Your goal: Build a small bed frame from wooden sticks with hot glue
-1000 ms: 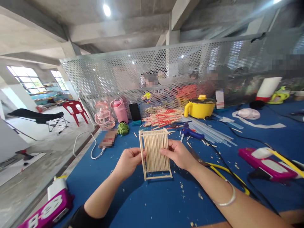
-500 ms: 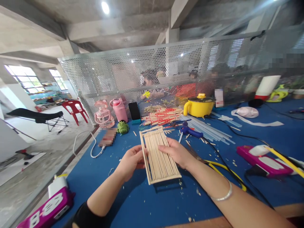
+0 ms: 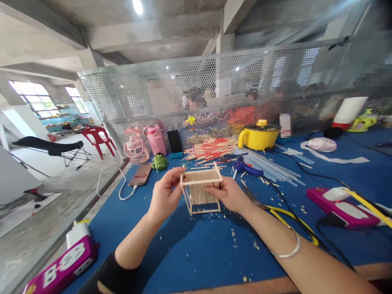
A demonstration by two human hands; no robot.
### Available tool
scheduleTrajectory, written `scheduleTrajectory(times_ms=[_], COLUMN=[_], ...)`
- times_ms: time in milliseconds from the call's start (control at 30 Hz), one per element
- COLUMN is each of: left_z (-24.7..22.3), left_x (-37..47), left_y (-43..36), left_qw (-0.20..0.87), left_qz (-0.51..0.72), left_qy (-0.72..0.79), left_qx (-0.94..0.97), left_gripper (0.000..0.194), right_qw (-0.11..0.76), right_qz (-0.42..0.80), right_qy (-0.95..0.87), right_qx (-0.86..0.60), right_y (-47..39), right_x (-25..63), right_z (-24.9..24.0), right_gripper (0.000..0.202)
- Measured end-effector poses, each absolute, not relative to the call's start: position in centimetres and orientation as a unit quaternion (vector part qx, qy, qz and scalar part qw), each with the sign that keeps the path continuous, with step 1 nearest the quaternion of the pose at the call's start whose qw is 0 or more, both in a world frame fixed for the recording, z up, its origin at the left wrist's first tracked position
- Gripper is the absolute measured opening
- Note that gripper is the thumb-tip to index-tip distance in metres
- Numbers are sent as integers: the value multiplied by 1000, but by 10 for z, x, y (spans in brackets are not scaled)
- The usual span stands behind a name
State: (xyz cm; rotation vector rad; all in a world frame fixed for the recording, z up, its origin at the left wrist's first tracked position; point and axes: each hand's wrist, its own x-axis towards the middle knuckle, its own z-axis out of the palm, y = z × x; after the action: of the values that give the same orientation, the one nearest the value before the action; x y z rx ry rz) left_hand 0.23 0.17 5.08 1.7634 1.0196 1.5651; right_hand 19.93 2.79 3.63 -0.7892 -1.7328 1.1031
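Head view: right hand [image 3: 232, 195] grips the pale, slatted wooden-stick frame [image 3: 200, 192] by its right side, thumb on the slats; left hand [image 3: 164, 195] is at its upper-left corner, can't tell if closed on it. Frame is up front over the blue flat surface [image 3: 174, 257], short of the blue glue gun [image 3: 251, 170]; reads as a turn-and-check step. Next move calls for light, even finger pressure, thin sticks kept square.

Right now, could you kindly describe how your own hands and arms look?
My left hand wears no glove; a plain black sleeve shows around that elbow. My right hand is gloveless too, with a slim silvery bangle around the forearm and no sleeve in view.
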Motion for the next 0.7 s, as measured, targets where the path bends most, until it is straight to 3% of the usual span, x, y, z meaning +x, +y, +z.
scheduleTrajectory(times_ms=[367,700], left_z=[54,51], left_x=[13,11], left_y=[8,19], left_qw=[268,252], left_qz=[619,593], left_qy=[422,420], left_qx=[606,639], left_gripper=[15,16], right_qw=[422,412], right_qz=[490,545], right_qy=[-687,-652], right_qx=[-333,-328], right_y=[38,42], right_x=[202,205], right_z=[30,26], right_gripper=[29,34])
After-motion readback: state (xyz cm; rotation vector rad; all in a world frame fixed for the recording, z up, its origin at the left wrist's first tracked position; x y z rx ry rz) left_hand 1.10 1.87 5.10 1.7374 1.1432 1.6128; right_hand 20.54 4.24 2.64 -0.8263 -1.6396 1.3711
